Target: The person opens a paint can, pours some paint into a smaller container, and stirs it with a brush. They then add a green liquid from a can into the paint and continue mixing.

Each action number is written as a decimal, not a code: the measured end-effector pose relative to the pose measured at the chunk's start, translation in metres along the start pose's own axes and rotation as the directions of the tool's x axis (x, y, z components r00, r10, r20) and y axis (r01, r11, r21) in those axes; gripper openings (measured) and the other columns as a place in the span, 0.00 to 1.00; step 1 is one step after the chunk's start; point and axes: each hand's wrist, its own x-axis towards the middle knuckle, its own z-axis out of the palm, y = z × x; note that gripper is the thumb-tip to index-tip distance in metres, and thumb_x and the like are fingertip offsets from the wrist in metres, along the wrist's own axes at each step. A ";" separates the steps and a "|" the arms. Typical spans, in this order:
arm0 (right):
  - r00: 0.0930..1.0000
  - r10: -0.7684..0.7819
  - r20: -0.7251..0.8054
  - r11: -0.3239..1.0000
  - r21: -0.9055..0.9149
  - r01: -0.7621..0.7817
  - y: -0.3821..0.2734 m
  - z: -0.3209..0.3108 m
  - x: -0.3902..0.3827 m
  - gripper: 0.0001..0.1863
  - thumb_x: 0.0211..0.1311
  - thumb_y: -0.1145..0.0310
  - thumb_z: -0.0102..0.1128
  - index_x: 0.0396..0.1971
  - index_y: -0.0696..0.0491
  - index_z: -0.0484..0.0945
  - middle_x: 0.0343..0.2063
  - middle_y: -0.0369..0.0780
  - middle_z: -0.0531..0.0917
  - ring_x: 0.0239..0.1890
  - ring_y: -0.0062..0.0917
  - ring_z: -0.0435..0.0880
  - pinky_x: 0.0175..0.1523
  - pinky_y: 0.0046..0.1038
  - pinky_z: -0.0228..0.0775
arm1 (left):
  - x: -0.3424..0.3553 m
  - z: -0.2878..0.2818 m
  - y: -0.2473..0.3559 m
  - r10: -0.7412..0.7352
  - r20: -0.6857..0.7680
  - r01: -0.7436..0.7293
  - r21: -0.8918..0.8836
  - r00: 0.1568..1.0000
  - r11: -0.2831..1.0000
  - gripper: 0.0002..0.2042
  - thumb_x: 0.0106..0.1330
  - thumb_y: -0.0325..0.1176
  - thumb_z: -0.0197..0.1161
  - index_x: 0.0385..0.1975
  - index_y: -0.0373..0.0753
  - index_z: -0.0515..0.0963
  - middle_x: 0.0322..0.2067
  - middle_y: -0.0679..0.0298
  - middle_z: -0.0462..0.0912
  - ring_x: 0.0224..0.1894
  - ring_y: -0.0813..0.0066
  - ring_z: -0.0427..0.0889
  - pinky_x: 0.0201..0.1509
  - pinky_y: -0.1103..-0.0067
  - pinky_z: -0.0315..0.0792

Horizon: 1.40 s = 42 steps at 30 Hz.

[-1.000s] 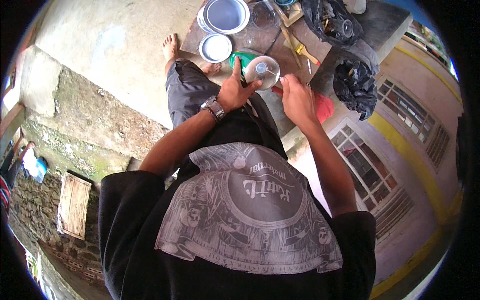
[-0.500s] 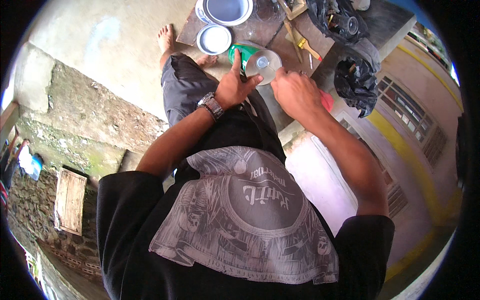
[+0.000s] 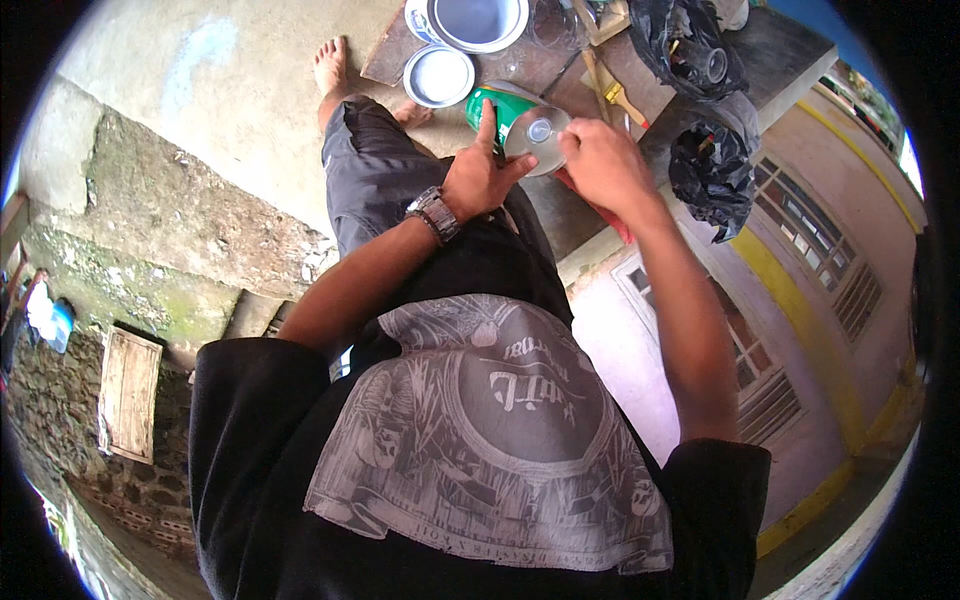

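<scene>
A green can (image 3: 500, 106) with a round silver lid (image 3: 527, 152) lies tilted in front of me, its lid end facing me. In the middle of the lid sits a pale round cap (image 3: 541, 131). My left hand (image 3: 482, 172) holds the can, its index finger stretched along the side and its thumb at the lid's edge. At the right edge of the lid, my right hand (image 3: 606, 168) is closed. A long red thing (image 3: 617, 222) sticks out below that hand. Most of it is hidden, and I cannot tell its kind.
An opened paint tin (image 3: 475, 22) and a white round lid or shallow tub (image 3: 439, 77) stand on the dark table behind the can. A yellow-handled paintbrush (image 3: 622, 100) lies beside a wooden stick (image 3: 598, 82). Black plastic bags (image 3: 712, 170) crowd the right side.
The can has shifted slightly right in view, as have both tins. My right hand has turned at the lid's edge, and the red thing now shows lower under it.
</scene>
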 end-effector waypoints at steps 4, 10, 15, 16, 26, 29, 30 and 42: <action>0.992 -0.124 -0.017 0.991 -0.055 0.123 0.007 -0.016 0.016 0.14 0.65 0.61 0.55 0.35 0.57 0.80 0.40 0.50 0.83 0.46 0.46 0.80 0.51 0.46 0.70 | -0.001 0.002 0.001 0.002 -0.016 -0.002 -0.019 1.000 1.000 0.54 0.60 0.51 0.67 0.71 0.31 0.33 0.30 0.45 0.84 0.34 0.49 0.86 0.41 0.65 0.78; 0.992 0.013 -0.126 0.997 0.079 -0.003 0.009 0.005 0.004 0.11 0.64 0.62 0.57 0.32 0.55 0.79 0.34 0.48 0.84 0.42 0.46 0.82 0.50 0.46 0.70 | 0.000 0.004 0.001 -0.029 -0.010 0.029 -0.049 1.000 0.998 0.53 0.61 0.49 0.66 0.71 0.31 0.33 0.30 0.46 0.85 0.34 0.50 0.86 0.40 0.66 0.78; 0.963 0.062 -0.264 0.996 0.076 -0.043 -0.009 0.047 -0.028 0.11 0.64 0.61 0.55 0.32 0.54 0.77 0.28 0.49 0.84 0.34 0.48 0.83 0.42 0.48 0.73 | -0.005 -0.001 0.014 -0.059 0.037 0.063 -0.138 0.998 0.988 0.52 0.62 0.47 0.65 0.70 0.29 0.31 0.29 0.43 0.84 0.32 0.45 0.85 0.39 0.62 0.77; 0.949 0.075 -0.305 0.996 0.069 -0.057 -0.024 0.052 -0.033 0.11 0.64 0.61 0.55 0.31 0.54 0.76 0.26 0.50 0.83 0.31 0.48 0.84 0.38 0.48 0.74 | -0.004 0.002 0.008 -0.003 -0.013 0.002 -0.058 1.000 0.998 0.51 0.62 0.46 0.64 0.70 0.29 0.31 0.29 0.42 0.83 0.32 0.43 0.84 0.38 0.61 0.77; 0.938 -0.074 -0.339 0.997 -0.060 0.057 -0.055 0.042 0.003 0.13 0.67 0.65 0.52 0.29 0.60 0.75 0.20 0.52 0.82 0.27 0.49 0.84 0.33 0.48 0.75 | 0.005 0.012 -0.011 0.054 -0.067 -0.042 0.176 0.996 0.984 0.48 0.65 0.46 0.59 0.70 0.30 0.31 0.27 0.38 0.82 0.32 0.38 0.83 0.38 0.57 0.76; 0.914 -0.209 -0.347 0.973 0.016 0.228 -0.017 0.028 0.035 0.14 0.69 0.64 0.51 0.31 0.60 0.80 0.23 0.46 0.83 0.26 0.41 0.81 0.33 0.34 0.72 | -0.004 0.002 0.014 -0.011 -0.005 0.011 -0.041 1.000 0.999 0.49 0.64 0.43 0.63 0.69 0.26 0.31 0.24 0.47 0.84 0.28 0.52 0.86 0.36 0.65 0.79; 0.973 -0.058 -0.224 0.988 0.126 0.088 -0.017 0.010 0.038 0.15 0.69 0.63 0.52 0.32 0.59 0.81 0.21 0.42 0.83 0.24 0.35 0.81 0.32 0.30 0.70 | -0.005 0.001 0.015 -0.031 0.015 0.033 -0.124 0.999 0.992 0.50 0.64 0.42 0.64 0.69 0.25 0.31 0.24 0.49 0.84 0.27 0.55 0.86 0.36 0.67 0.79; 0.871 0.102 -0.481 0.928 0.360 0.091 -0.009 0.094 -0.038 0.17 0.70 0.56 0.51 0.30 0.52 0.83 0.20 0.46 0.83 0.23 0.42 0.84 0.31 0.43 0.74 | -0.001 0.002 0.010 -0.005 -0.028 0.007 0.062 1.000 0.998 0.50 0.64 0.43 0.63 0.69 0.28 0.30 0.26 0.44 0.83 0.29 0.48 0.85 0.37 0.64 0.78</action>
